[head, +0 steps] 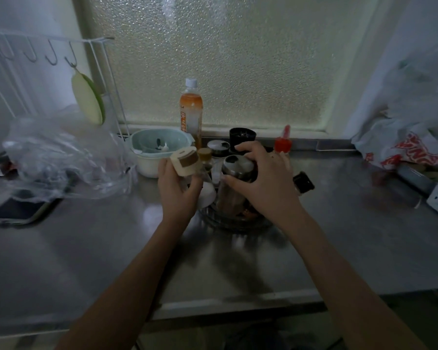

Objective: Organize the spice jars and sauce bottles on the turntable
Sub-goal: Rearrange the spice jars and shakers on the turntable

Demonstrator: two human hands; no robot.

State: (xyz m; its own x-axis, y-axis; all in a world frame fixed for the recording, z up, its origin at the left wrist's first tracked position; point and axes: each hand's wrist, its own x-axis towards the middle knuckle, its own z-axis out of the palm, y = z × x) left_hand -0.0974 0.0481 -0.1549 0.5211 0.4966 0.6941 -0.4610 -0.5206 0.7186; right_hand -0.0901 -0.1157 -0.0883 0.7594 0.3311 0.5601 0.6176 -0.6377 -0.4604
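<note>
So the turntable [234, 224] sits mid-counter, near the window, w/ jars packed on it. It's dark and partly hidden by the hands, so only its front rim shows.

The right hand [261, 180] wraps over a steel jar [234, 178] that stands on the turntable. Fingers curl round the lid and the thumb presses the near side, so it's a closed grip on the jar. Prob. it holds from the top because the other jars crowd the sides.

The left hand [178, 184] holds a cream jar [185, 161] w/ a brown band, tipped a bit, up at the turntable's left edge. Fingers curl round its lower part, a firm grip. Looks like it's waiting for a free spot, but can't tell where.

Behind them: a gold-lid jar [204, 155], a black-and-silver lid [218, 146], a black cup [242, 136] and a red-cap bottle [283, 142]. Can't tell which of these stand on the turntable. A tall orange bottle [191, 112] stands at the window, off it.

Further out: a blue bowl [157, 145] and plastic bag [61, 157] on the left, a phone [20, 208] near the left edge, a red-and-white bag [405, 150] on the right.
</note>
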